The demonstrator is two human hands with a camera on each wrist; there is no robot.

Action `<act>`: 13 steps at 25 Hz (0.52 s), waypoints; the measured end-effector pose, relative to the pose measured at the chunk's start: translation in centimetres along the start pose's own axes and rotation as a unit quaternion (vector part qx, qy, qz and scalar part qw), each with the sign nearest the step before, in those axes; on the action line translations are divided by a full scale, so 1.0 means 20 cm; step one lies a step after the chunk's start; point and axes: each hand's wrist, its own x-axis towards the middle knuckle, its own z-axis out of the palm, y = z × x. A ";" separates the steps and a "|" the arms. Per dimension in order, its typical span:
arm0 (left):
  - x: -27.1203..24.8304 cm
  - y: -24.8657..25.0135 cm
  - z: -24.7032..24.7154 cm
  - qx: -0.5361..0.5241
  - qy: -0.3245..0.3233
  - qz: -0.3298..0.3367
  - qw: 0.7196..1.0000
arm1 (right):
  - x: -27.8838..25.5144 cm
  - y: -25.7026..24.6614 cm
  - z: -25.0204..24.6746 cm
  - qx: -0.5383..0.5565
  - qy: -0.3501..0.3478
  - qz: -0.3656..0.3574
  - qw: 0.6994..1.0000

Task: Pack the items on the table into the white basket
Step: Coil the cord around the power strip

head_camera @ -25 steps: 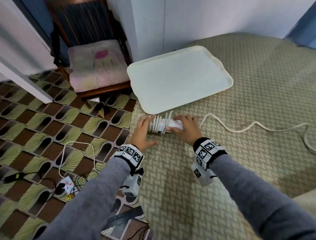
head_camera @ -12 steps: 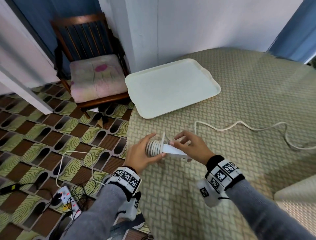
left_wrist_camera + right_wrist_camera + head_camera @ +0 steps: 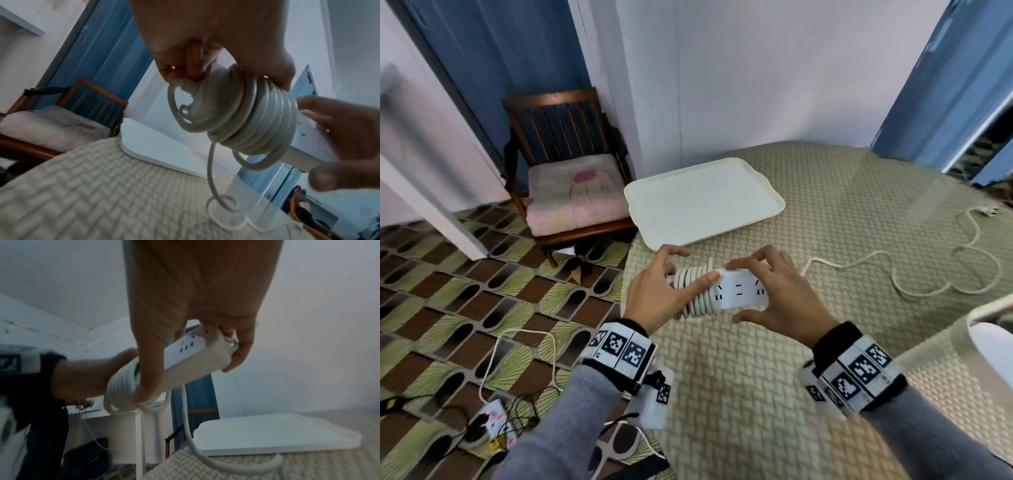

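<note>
I hold the white power strip [image 3: 739, 289] above the table [image 3: 825, 212] at centre frame, socket face up, with part of its cable [image 3: 697, 289] wound in tight turns round its left end. My left hand [image 3: 654, 291] grips the wound turns, thumb pressed across them; my right hand [image 3: 780, 291] pinches the bare end between thumb and fingertips. The loose cable trails right across the table to the plug [image 3: 988, 211] at the right edge. To wind well, I judge each turn must lie snug against the last under steady tension. The white basket [image 3: 989, 318] shows only as a rim at lower right; the tray [image 3: 702, 205] lies beyond.
</note>
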 end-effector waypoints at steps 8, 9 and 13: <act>-0.13 0.28 -0.05 0.246 0.051 0.150 0.956 | -0.15 -0.05 -0.27 0.086 0.082 -0.021 0.993; -0.15 0.29 -0.06 0.214 0.014 0.191 0.958 | -0.16 -0.06 -0.31 0.092 0.089 -0.028 0.991; -0.18 0.35 -0.05 0.181 -0.064 0.331 0.924 | -0.17 -0.09 -0.44 0.134 0.116 -0.053 0.983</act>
